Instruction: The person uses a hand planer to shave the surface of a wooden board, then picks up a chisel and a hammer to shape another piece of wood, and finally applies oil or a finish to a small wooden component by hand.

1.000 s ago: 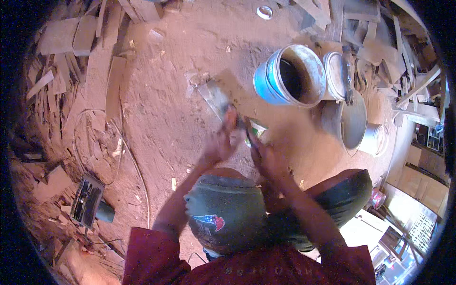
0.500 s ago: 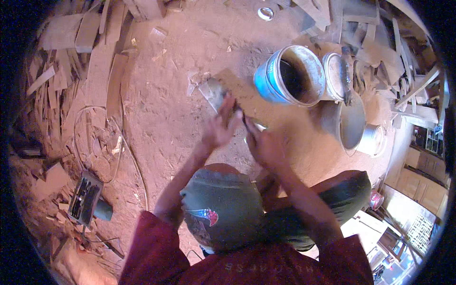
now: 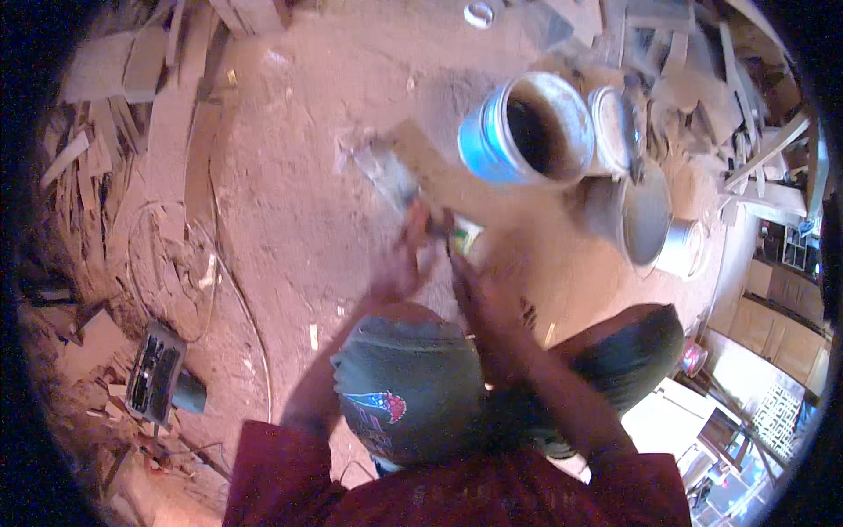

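Observation:
My left hand [image 3: 406, 262] is out in front of my knee, its fingers smeared by motion and curled near a small dark thing [image 3: 436, 225] between the hands. What that dark thing is cannot be made out. Close on the right, my right hand [image 3: 477, 279] is closed on a small white-and-green container [image 3: 466, 235], which sticks out at its fingertips. Just beyond the left fingers, a pale grey flat piece [image 3: 385, 172] lies on the dusty ground.
A blue bucket [image 3: 481, 145] with a dark inside leans at the right, beside a lidded white bucket [image 3: 613, 132] and a grey bucket [image 3: 645, 215]. Wood scraps [image 3: 105, 132] heap along the left. A cable [image 3: 246, 312] and a dark open-topped box [image 3: 156, 369] lie at lower left.
My left hand has drawn slightly nearer to me, its spread fingers now curled and blurred. The white-and-green container shows more clearly at my right hand. The view has shifted a little.

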Available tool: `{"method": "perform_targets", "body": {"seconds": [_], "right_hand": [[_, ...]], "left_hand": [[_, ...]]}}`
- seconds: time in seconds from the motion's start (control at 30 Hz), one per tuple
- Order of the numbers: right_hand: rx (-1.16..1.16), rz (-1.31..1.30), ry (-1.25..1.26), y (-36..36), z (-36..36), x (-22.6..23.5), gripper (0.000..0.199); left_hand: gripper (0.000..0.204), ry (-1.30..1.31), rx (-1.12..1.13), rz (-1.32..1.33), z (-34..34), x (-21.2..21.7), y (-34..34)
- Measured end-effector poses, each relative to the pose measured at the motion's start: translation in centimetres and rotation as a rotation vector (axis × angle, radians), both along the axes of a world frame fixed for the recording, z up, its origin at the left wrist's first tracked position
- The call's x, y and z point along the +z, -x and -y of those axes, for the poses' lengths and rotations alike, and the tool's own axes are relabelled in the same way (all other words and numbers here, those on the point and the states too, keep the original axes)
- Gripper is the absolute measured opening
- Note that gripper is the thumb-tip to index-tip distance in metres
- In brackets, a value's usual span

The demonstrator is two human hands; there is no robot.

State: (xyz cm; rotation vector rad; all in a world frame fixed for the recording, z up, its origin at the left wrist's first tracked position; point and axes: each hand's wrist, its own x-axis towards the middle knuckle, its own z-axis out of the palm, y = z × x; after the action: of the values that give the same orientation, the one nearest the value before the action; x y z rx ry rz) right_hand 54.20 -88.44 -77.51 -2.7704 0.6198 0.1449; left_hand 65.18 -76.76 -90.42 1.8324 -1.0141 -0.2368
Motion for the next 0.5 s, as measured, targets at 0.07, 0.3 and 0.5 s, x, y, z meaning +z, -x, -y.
{"method": "perform_targets", "body": {"seconds": [0.07, 0.3, 0.5], "right_hand": [[-0.232, -0.132, -0.317, -4.7, 1.8, 2.4, 0.051], [-0.062, -0.122, -0.46, 3.9, 0.3, -1.4, 0.05], [-0.169, -0.244, -0.384, -3.1, 2.4, 1.5, 0.052]], "left_hand": [[0.07, -0.282, -0.035, -0.058, 2.0, 1.0, -3.7], [0.077, -0.254, -0.089, -0.001, -0.7, 0.0, 0.6], [0.077, -0.23, -0.023, -0.184, 1.7, 1.7, -3.6]]}}
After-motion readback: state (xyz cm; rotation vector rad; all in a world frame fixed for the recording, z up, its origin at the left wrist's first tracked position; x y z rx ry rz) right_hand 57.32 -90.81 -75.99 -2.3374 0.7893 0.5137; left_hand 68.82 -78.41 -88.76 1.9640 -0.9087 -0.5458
